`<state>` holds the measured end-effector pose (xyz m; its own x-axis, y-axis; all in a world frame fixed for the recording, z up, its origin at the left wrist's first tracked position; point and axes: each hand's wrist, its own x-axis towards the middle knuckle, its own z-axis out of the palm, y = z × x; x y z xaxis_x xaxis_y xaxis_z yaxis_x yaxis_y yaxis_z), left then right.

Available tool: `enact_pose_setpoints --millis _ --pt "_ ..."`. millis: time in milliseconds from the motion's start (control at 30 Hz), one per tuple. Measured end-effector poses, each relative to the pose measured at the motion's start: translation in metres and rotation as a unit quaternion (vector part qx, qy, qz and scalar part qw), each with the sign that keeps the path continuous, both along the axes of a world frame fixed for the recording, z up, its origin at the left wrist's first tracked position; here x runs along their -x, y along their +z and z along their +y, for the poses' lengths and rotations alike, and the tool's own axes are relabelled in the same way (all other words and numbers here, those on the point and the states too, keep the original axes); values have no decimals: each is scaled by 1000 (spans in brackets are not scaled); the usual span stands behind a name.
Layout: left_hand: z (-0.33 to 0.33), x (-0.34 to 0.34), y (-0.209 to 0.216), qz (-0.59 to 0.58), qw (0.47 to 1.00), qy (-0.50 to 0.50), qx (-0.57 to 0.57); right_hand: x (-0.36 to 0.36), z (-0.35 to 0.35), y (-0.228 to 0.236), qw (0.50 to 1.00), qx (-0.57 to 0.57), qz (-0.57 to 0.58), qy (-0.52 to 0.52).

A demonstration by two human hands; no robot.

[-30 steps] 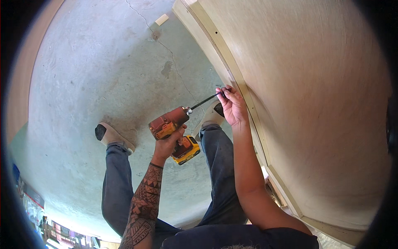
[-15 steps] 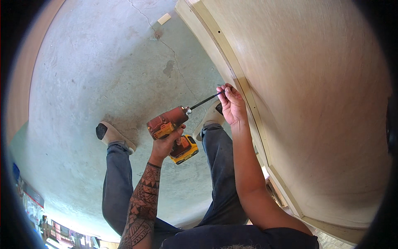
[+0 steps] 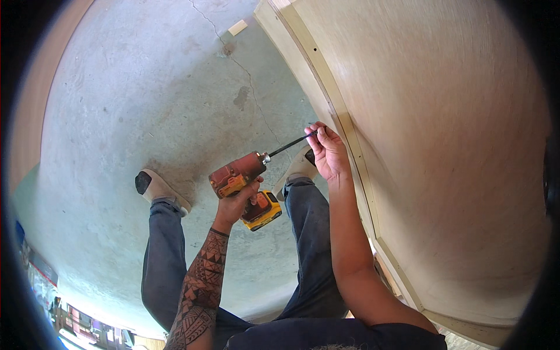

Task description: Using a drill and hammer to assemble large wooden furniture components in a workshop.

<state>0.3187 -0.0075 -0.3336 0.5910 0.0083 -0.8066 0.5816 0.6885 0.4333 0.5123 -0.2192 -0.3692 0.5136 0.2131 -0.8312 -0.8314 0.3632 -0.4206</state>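
Observation:
My left hand (image 3: 238,204) is wrapped round the grip of a red and yellow cordless impact driver (image 3: 238,174), its yellow battery at the bottom. A long black driver bit (image 3: 289,145) runs from the chuck up and to the right. At its far end, my right hand (image 3: 328,150) is closed in a pinch on the bit's tip. A thin dark point, perhaps of a screw, pokes out by the fingertips; the rest of it is hidden. Just right of these fingers runs the wooden edge strip (image 3: 335,104) of a large pale plywood panel (image 3: 443,146).
Small dark holes dot the edge strip. On the cracked concrete floor (image 3: 146,116) lies a small wood offcut (image 3: 237,27), far off. My legs and shoes stand below the driver. A curved wooden surface (image 3: 49,70) borders the far left, with blurred clutter at the lower left.
In the picture, the panel, floor marks, driver and both hands sit slightly lower and farther right. Both hands keep the same hold, and the bit stays between the right fingers.

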Motion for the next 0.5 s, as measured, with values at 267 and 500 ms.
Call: enact_pose_setpoints --millis 267,500 --pt "2 -12 2 27 990 117 71 7 15 13 999 13 -1 53" --pt "28 -32 -7 -20 991 128 43 3 -16 4 991 -35 80 -101"
